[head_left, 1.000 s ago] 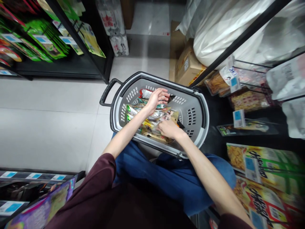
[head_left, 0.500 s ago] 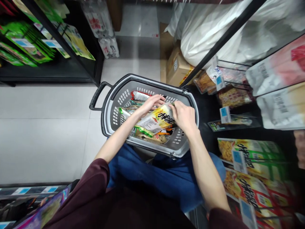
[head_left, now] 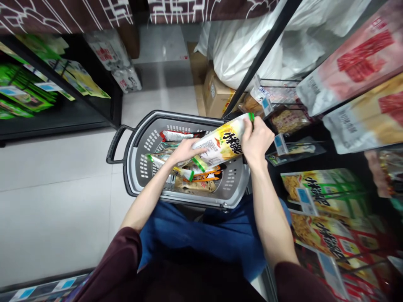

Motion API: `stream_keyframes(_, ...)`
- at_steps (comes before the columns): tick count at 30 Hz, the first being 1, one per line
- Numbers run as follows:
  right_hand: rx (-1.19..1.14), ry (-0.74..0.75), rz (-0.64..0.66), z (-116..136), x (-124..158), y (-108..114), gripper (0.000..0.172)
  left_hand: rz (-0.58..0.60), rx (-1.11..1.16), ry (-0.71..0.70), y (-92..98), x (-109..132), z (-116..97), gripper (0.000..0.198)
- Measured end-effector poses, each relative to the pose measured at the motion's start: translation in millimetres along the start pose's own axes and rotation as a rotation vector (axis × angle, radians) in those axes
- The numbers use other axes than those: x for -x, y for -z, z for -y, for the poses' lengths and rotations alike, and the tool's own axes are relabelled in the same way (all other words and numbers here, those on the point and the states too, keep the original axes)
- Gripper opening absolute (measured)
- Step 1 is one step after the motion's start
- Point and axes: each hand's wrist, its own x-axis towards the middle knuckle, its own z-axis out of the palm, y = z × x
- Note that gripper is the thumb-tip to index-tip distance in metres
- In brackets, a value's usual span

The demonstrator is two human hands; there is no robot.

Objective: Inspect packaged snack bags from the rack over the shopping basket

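A yellow and white snack bag (head_left: 223, 144) with green ends and large black lettering is tilted over the right part of the grey shopping basket (head_left: 231, 184). My right hand (head_left: 257, 140) is closed on its upper right end. At the bag's left edge my left hand (head_left: 186, 151) grips it, the thumb lying over the front. Beneath, another green-ended packet (head_left: 184, 173) rests in the basket with a brown packet (head_left: 197, 184), orange-edged packets (head_left: 208, 174) and a red and white packet (head_left: 176, 135). The basket sits at my knees, its black handle (head_left: 115, 144) out to the left.
On the right, a rack carries bags with similar lettering, a green one (head_left: 324, 191) and a red one (head_left: 330, 239). Behind the basket are a cardboard box (head_left: 217, 90) and white plastic sacks (head_left: 245, 54). Another black shelf (head_left: 56, 121) and bottle packs (head_left: 110, 54) stand at left.
The snack bag has risen and tilted, its right end now above the basket rim. My right hand has moved up and right with it; my left hand has shifted to its left edge.
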Motion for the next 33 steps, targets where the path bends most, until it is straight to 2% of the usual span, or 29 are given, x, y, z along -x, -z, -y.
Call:
stream_keyframes(5,0.004,-0.051,0.003,1.2,-2.2,-1.6,0.04,-0.032,-0.111,-0.044,0.6,0.5,-4.6,0.035)
stream_keyframes(8,-0.062,-0.108,0.037,-5.3,-6.3,-4.0,0.038,-0.126,-0.236,-0.052,0.6,-1.2,-1.8,0.044)
stream_keyframes(10,-0.221,-0.16,0.11,-10.4,-9.0,-5.1,0.04,-0.189,-0.293,-0.066,2.6,-3.1,2.4,0.051)
stream_keyframes(12,-0.528,-0.268,0.241,-13.0,-10.7,-4.6,0.045,-0.19,-0.319,-0.094,5.8,-5.0,7.1,0.054)
stream_keyframes(15,-1.07,-0.516,0.449,-11.5,-12.3,-1.2,0.05,-0.054,-0.245,-0.145,8.3,-5.8,11.8,0.059)
stream_keyframes(17,-1.313,-0.645,0.51,-9.2,-13.7,1.0,0.047,0.162,-0.094,-0.159,4.7,-4.0,12.4,0.065)
stream_keyframes(19,-1.452,-0.724,0.486,-7.3,-15.4,0.7,0.041,0.385,0.039,-0.171,-4.8,-1.2,12.0,0.08)
stream_keyframes(21,-1.542,-0.775,0.405,-5.1,-16.4,-3.0,0.035,0.463,0.068,-0.208,-19.1,1.2,12.3,0.102)
stream_keyframes(23,-1.636,-0.816,0.331,-2.3,-16.0,-9.0,0.031,0.377,0.014,-0.255,-34.7,1.7,14.3,0.118)
stream_keyframes(24,-1.693,-0.837,0.312,-0.8,-15.3,-12.1,0.029,0.304,-0.022,-0.268,-41.5,0.9,16.0,0.118)
stream_keyframes(26,-1.823,-0.892,0.313,2.0,-13.4,-16.6,0.021,0.149,-0.093,-0.273,-50.2,-2.1,20.2,0.102)
stream_keyframes(28,-1.926,-0.928,0.317,3.5,-11.6,-18.0,0.011,0.003,-0.155,-0.268,-51.3,-6.2,24.5,0.07)
stream_keyframes(30,-1.951,-0.896,0.307,3.9,-10.8,-16.5,0.006,-0.108,-0.198,-0.25,-46.2,-9.4,28.1,0.043)
stream_keyframes(33,-1.864,-0.747,0.287,5.6,-11.0,-12.8,0.015,-0.197,-0.181,-0.146,-35.9,-11.5,31.1,0.034)
